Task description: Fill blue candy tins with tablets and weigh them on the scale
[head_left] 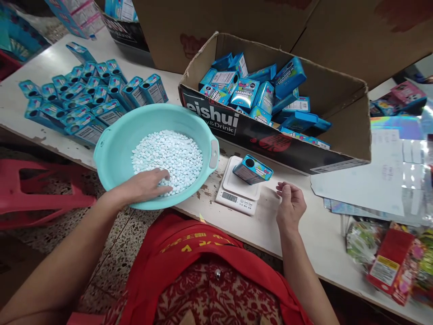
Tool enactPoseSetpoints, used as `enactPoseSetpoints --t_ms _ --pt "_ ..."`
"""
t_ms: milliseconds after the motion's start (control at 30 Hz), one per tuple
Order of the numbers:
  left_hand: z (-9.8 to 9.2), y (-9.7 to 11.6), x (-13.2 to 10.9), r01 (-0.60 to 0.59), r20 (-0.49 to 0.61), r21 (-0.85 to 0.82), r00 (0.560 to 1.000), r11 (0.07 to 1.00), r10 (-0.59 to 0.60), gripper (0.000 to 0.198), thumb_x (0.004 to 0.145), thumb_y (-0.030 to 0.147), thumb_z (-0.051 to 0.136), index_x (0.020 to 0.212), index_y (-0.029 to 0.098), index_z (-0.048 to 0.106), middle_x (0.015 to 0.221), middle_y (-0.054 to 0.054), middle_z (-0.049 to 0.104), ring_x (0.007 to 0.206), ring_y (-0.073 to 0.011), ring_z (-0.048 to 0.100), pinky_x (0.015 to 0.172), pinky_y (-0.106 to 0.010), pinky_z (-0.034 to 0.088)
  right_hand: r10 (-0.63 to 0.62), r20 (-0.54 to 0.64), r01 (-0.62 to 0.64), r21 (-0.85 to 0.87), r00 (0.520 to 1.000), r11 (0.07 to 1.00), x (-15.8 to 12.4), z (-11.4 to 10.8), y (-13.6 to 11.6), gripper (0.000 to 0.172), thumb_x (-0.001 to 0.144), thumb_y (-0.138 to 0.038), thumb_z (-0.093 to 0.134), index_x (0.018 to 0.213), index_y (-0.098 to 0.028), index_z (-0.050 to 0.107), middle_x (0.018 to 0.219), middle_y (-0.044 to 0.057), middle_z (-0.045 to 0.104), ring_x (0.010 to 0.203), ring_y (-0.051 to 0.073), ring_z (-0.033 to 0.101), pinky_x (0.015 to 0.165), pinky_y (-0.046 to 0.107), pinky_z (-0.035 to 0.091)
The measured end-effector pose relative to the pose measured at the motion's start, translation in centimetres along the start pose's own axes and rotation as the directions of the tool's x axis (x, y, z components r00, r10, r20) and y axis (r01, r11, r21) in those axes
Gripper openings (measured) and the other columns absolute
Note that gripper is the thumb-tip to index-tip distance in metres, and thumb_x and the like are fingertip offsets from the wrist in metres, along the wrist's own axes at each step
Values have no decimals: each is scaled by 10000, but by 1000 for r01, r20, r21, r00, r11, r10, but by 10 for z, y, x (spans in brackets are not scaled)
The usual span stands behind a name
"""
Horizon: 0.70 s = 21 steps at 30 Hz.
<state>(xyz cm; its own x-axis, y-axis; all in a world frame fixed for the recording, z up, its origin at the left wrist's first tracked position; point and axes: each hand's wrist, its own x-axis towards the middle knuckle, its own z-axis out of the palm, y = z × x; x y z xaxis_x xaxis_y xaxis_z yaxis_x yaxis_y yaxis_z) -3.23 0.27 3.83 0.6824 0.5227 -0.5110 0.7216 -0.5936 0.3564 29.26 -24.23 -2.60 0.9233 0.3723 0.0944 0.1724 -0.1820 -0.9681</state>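
My left hand (147,185) is inside a turquoise basin (115,155), its fingertips on a heap of small pale candies (179,158). Thumb and fingers are apart there; whether any candy lies under them is hidden. A blue candy tin (253,170) rests tilted on the platform of a white kitchen scale (237,203), whose small display is lit. Just right of the scale hovers my right hand (291,204), fingers loosely bent, with nothing seen in them. It does not touch the tin.
Behind the scale stands an open cardboard box (277,146) with several blue tins inside. Upright blue tins (77,97) with round openings crowd the table's left. To the right lie shiny sheets (358,180) and a red packet (390,259). A red stool (40,192) stands at left.
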Motion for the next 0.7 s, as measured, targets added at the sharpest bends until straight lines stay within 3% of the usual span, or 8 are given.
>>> enactPoseSetpoints --t_ms 167,267,367,433,500,600,633,700 --pt "-8 2 0 -78 113 -181 989 980 100 205 787 387 554 918 239 605 892 -38 644 807 -229 575 689 -285 380 -112 90 108 48 990 993 -3 16 -11 440 799 -536 627 1029 -166 570 996 93 649 896 212 627 809 392 494" --pt "-12 4 -1 -68 55 -238 995 969 84 137 773 328 571 854 227 616 804 -24 629 753 -201 553 663 -270 361 -245 227 238 58 943 969 -3 33 -19 662 677 -479 770 1211 -193 501 1162 105 605 1048 237 582 866 387 476" --pt "-18 6 -6 -63 -59 -525 998 849 38 134 739 323 637 801 207 611 668 4 562 625 -143 501 574 -228 351 -208 302 235 -54 930 970 -3 51 -33 566 638 -482 793 1081 -189 597 1013 65 654 911 230 611 834 385 481" --pt "-21 7 -10 -84 -155 -790 986 608 -65 198 692 329 701 778 194 585 574 35 483 503 -97 422 461 -189 287 -158 287 182 -61 945 981 -3 60 -48 463 635 -507 782 924 -176 636 840 35 660 749 206 607 741 366 493" --pt "-23 8 -11 -181 -229 -955 954 236 -194 268 649 323 746 795 189 566 578 39 488 439 -70 384 381 -165 212 -165 230 165 21 959 986 -2 65 -68 471 595 -499 808 885 -168 638 790 32 657 695 203 600 677 351 499" --pt "-23 10 -5 -293 -161 -912 899 -286 -407 279 691 368 713 836 172 576 685 -21 590 470 -95 499 340 -151 275 -260 159 236 153 953 960 -2 72 -102 489 574 -456 835 928 -175 647 821 42 662 721 219 613 650 345 510" --pt "-24 11 -2 -308 -99 -864 879 -398 -466 262 729 390 680 812 165 574 675 -32 596 476 -107 524 340 -156 314 -299 166 269 180 940 946 -2 75 -113 479 581 -448 836 934 -181 652 821 39 659 720 219 611 642 340 509" --pt "-28 14 3 -345 -23 -788 844 -510 -535 269 791 401 630 711 161 537 591 -19 559 444 -105 518 345 -160 353 -377 240 330 216 894 919 -7 88 -131 450 611 -445 827 944 -193 659 816 32 656 708 210 605 638 329 505"
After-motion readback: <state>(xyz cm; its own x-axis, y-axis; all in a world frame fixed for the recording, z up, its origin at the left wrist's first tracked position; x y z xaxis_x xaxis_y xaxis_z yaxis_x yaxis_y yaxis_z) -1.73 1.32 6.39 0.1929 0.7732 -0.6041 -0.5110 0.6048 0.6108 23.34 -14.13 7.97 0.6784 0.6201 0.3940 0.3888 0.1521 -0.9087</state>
